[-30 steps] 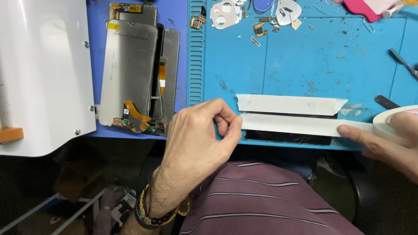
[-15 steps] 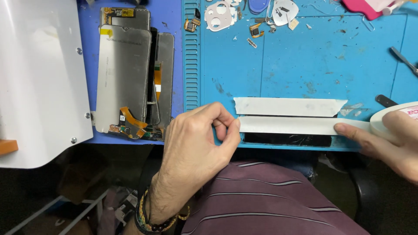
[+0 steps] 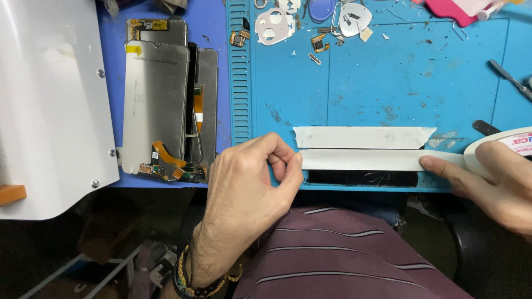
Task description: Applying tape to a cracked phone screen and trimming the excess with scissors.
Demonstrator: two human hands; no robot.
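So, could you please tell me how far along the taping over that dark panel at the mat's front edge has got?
Done: one white tape strip already lies flat on the blue mat. In hand: the left hand pinches the end of a second strip, stretched from the tape roll in the right hand. Left: this strip is still joined to the roll, and the dark panel below remains partly uncovered.

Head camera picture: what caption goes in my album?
Left hand and right hand stretch white tape across a blue mat.
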